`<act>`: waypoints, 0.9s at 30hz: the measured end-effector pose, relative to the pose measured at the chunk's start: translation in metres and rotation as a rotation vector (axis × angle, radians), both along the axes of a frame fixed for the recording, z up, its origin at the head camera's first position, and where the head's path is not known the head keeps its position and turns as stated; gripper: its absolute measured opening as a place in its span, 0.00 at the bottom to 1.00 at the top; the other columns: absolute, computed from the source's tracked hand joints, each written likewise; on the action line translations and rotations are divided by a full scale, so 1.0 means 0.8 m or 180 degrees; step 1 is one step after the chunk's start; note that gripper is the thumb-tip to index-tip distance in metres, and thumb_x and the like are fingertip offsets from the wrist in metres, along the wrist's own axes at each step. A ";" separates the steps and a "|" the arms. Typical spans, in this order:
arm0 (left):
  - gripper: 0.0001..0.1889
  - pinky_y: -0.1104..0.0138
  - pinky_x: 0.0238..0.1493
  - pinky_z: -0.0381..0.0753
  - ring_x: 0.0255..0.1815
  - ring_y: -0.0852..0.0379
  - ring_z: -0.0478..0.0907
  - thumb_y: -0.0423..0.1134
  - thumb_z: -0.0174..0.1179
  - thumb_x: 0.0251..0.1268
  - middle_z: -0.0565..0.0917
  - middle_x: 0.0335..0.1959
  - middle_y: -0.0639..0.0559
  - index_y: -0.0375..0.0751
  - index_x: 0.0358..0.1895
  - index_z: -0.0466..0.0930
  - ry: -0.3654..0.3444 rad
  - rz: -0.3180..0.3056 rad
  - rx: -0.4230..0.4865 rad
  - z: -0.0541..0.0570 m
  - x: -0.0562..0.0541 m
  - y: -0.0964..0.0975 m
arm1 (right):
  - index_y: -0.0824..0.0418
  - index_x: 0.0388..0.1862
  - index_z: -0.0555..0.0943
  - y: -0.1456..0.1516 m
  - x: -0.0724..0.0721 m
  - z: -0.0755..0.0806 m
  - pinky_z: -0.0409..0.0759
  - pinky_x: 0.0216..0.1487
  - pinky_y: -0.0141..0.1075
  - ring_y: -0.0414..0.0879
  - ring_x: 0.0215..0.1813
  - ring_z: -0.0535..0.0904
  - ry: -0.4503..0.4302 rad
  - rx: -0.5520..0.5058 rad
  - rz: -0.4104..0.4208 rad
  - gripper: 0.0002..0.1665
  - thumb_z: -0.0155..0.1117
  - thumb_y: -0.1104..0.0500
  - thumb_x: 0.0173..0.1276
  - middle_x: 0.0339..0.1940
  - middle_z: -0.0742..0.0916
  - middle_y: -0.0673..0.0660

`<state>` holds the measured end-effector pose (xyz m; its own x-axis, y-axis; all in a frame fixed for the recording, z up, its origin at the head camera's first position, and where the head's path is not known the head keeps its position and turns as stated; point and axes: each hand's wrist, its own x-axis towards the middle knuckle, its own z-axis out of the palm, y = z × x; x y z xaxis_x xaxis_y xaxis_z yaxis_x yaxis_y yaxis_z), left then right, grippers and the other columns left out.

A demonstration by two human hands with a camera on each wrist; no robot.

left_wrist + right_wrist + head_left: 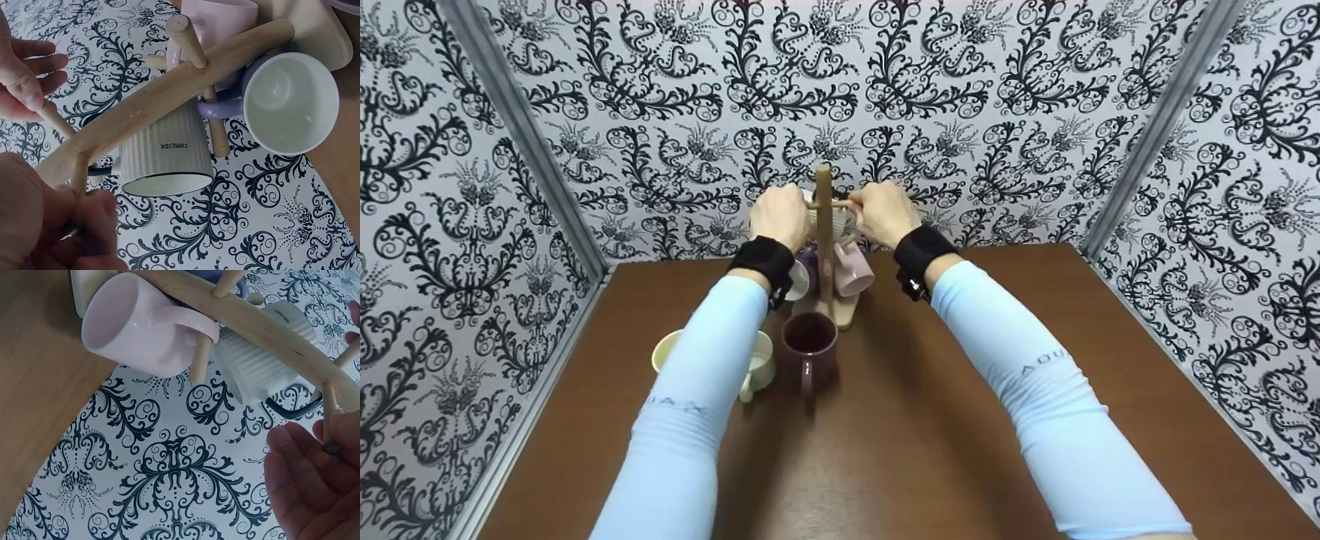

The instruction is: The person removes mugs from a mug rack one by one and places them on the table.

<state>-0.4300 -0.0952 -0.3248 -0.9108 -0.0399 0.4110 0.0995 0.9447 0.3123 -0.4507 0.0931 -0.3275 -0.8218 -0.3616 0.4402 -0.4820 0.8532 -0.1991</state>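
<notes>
A wooden mug tree (825, 232) stands upright towards the back of the table. My left hand (778, 217) grips one of its upper pegs (79, 175) with curled fingers. Opposite it, my right hand (887, 215) pinches another upper peg (329, 405) between thumb and fingers. On lower pegs hang a pink mug (149, 329), at the right, and a purple mug (289, 104) with a white inside, at the left. Behind the post hangs a ribbed white mug (169, 149) with a black handle; the word "concise" shows on it.
In front of the tree's base a dark maroon mug (810, 352) stands on the brown table (885, 465). Left of it are a pale mug (762, 364) and a yellowish mug (664, 349), both partly hidden by my left sleeve. Patterned walls (840, 90) enclose the back and sides.
</notes>
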 end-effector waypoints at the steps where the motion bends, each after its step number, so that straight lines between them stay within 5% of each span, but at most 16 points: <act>1: 0.12 0.42 0.54 0.94 0.53 0.31 0.94 0.34 0.60 0.77 0.94 0.52 0.29 0.34 0.49 0.93 -0.0008 -0.0004 0.0003 -0.001 0.000 0.000 | 0.63 0.42 0.93 0.000 0.001 -0.001 0.90 0.48 0.55 0.62 0.41 0.91 -0.0025 -0.0004 0.0000 0.15 0.63 0.58 0.84 0.36 0.95 0.64; 8: 0.13 0.42 0.57 0.93 0.54 0.32 0.93 0.35 0.58 0.79 0.94 0.53 0.30 0.35 0.49 0.92 -0.0052 -0.0015 0.0040 -0.007 -0.001 -0.002 | 0.63 0.42 0.93 0.001 0.003 -0.005 0.84 0.39 0.46 0.54 0.35 0.86 -0.0176 -0.0059 -0.0027 0.15 0.63 0.58 0.85 0.36 0.95 0.63; 14: 0.13 0.42 0.60 0.92 0.57 0.31 0.92 0.36 0.58 0.81 0.93 0.55 0.31 0.35 0.52 0.92 -0.0112 0.0006 0.0118 -0.007 0.001 0.000 | 0.62 0.43 0.94 0.004 0.001 -0.006 0.87 0.44 0.49 0.57 0.38 0.88 -0.0183 -0.0028 -0.0001 0.13 0.64 0.60 0.82 0.38 0.95 0.63; 22: 0.11 0.42 0.60 0.91 0.58 0.32 0.92 0.37 0.60 0.80 0.94 0.57 0.34 0.40 0.51 0.92 -0.0145 -0.0029 0.0195 -0.001 -0.004 -0.002 | 0.62 0.42 0.94 0.007 0.007 -0.003 0.81 0.36 0.44 0.52 0.32 0.83 -0.0025 -0.0090 0.0036 0.13 0.64 0.61 0.80 0.33 0.94 0.62; 27: 0.09 0.42 0.60 0.91 0.59 0.32 0.92 0.36 0.63 0.74 0.94 0.57 0.35 0.41 0.47 0.93 -0.0144 0.0015 0.0201 0.002 -0.008 -0.009 | 0.64 0.38 0.93 0.003 0.012 -0.002 0.86 0.38 0.49 0.54 0.31 0.84 0.0129 -0.0016 0.0133 0.13 0.64 0.62 0.79 0.30 0.92 0.64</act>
<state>-0.4367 -0.1027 -0.3232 -0.9281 -0.0688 0.3660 0.0796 0.9234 0.3755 -0.4410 0.0956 -0.3290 -0.7875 -0.3929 0.4748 -0.5249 0.8313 -0.1828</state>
